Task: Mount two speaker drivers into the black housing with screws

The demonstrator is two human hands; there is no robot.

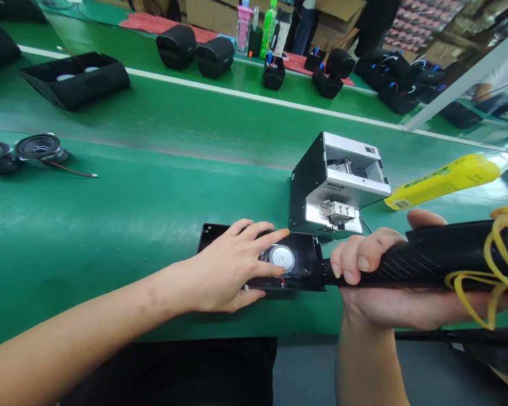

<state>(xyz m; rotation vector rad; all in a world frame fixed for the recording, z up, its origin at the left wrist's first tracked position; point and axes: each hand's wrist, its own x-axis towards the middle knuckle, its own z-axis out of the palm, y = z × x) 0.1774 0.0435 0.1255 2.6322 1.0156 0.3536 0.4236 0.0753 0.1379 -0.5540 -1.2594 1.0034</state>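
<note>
One wide green surface (131, 214) holds a silver-and-black machine (338, 189); near it, the right hand (375, 304) curls tight around a long black tool (444, 256), its tip by the right end of a black case (307, 251) lying in front of the person. The left hand (232, 265), spread wide and gripping nothing, rests on the case by its silver disc (282, 258); the step looks like working that end with the tool, and the next move calls for keeping the case still. A yellow bottle (446, 179) has writing too fuzzy to read, while the machine's small letters seem to say WEIXIN.
</note>
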